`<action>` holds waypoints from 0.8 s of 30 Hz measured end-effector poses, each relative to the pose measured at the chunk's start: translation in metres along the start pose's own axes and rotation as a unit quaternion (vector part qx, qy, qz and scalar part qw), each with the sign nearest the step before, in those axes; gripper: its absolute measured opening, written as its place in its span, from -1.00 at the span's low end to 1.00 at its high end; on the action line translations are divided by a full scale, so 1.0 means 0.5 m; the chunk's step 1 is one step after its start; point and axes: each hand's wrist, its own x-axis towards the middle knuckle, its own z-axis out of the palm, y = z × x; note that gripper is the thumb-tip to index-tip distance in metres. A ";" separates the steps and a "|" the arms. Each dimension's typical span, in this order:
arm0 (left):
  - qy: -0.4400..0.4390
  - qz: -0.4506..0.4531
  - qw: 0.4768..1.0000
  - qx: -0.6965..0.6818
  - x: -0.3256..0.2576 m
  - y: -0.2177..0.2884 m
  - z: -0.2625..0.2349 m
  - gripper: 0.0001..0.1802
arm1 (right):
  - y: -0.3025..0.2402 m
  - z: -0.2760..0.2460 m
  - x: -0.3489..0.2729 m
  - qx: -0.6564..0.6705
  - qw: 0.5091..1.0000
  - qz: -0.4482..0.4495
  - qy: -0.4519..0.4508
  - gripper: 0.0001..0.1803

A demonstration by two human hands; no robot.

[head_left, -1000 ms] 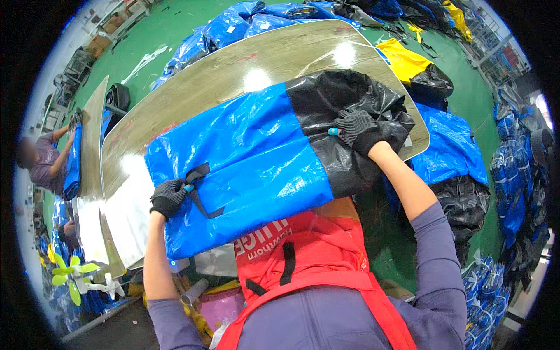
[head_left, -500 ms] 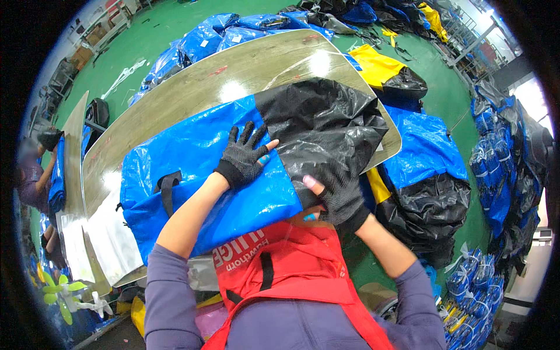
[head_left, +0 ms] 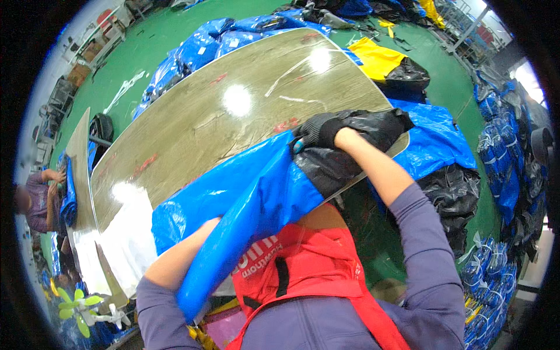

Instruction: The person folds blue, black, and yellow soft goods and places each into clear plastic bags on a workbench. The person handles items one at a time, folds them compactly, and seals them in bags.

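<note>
Nearest the camera, a red vest (head_left: 303, 274) over purple sleeves fills the lower field. Left forearm rises from the lower left and disappears beneath the near fold of a blue and black tarpaulin bag (head_left: 256, 198); the left hand is hidden under that fold, so whether its fingers are spread or clenched cannot be told. The bag lies slantwise across the near edge of a long wood-grain table (head_left: 233, 111), its blue part hanging toward the body and its black end resting farther right on the tabletop. Right arm extends up and leftward, elbow bent, wrist over the black end; the right hand (head_left: 318, 129), in a dark glove, has its fingers curled tight around bunched black fabric. Judged from this pose, the bag is being folded or rolled lengthwise: the fold would go best with the gloved grip kept firm at the black end while the hidden hand lifts the blue layer evenly, so no slack bunches at the middle. Beyond the table, heaps of blue bags (head_left: 192, 46) lie on the green floor (head_left: 449, 76). At far left, another person (head_left: 38, 198) handles blue material.
</note>
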 end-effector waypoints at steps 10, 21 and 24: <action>0.326 -0.610 0.671 -0.267 -0.497 0.034 0.001 -0.46 | 0.005 -0.015 0.011 -0.061 0.972 0.223 0.031 -0.37; 0.065 -0.735 0.667 0.108 -0.324 -0.037 0.010 -0.27 | 0.026 0.000 0.007 -0.078 0.966 0.243 0.035 -0.48; 0.319 -0.466 0.810 0.158 -0.153 -0.047 -0.038 -0.30 | 0.003 0.000 0.011 -0.099 0.959 0.264 0.030 -0.44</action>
